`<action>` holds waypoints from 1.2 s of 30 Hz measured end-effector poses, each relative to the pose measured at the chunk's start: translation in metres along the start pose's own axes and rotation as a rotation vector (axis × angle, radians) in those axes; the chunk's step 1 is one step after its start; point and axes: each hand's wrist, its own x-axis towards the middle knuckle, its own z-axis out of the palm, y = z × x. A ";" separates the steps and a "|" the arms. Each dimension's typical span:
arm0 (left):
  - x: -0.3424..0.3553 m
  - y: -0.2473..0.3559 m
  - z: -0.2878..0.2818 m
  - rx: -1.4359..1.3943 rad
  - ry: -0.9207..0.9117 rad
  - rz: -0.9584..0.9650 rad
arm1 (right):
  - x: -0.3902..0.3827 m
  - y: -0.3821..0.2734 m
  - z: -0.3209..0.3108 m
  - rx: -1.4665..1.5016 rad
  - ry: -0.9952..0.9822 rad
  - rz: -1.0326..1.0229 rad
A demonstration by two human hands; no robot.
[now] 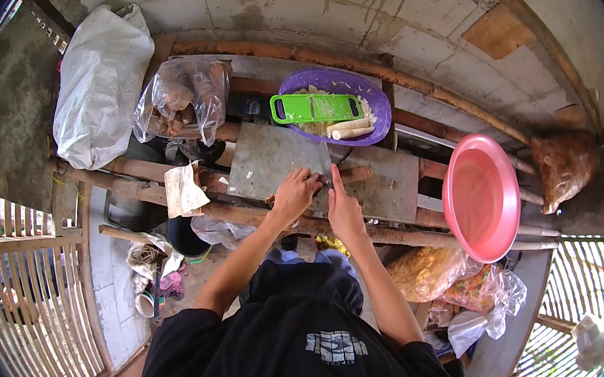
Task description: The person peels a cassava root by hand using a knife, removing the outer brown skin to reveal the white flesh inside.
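Black shirt (238, 360) in front, two bare hands at a grey board (268, 156).
The right hand (344, 212) is wrapped around a knife (326, 163), blade pointing away over the board; the left hand (294, 193) curls just beside it, though what it grips, if anything, I cannot tell. A brown stick-shaped piece (357, 173) lies right of the knife; beyond, a purple basin (384, 126) holds a green grater (319, 107) and pale peeled roots (350, 129).
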 end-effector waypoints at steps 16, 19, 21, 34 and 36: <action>0.011 -0.015 -0.002 -0.050 0.046 0.049 | 0.020 0.005 0.012 0.013 0.063 -0.029; 0.009 -0.013 -0.005 -0.047 0.010 0.027 | 0.025 0.004 0.006 0.019 0.010 -0.012; 0.008 -0.010 -0.003 -0.063 0.004 0.019 | 0.026 0.004 0.002 -0.014 -0.027 0.003; 0.015 -0.021 0.003 -0.010 0.072 0.045 | 0.031 0.009 0.010 0.037 -0.006 -0.029; 0.015 -0.022 0.003 -0.010 0.068 0.037 | 0.030 0.009 0.010 0.059 -0.006 -0.041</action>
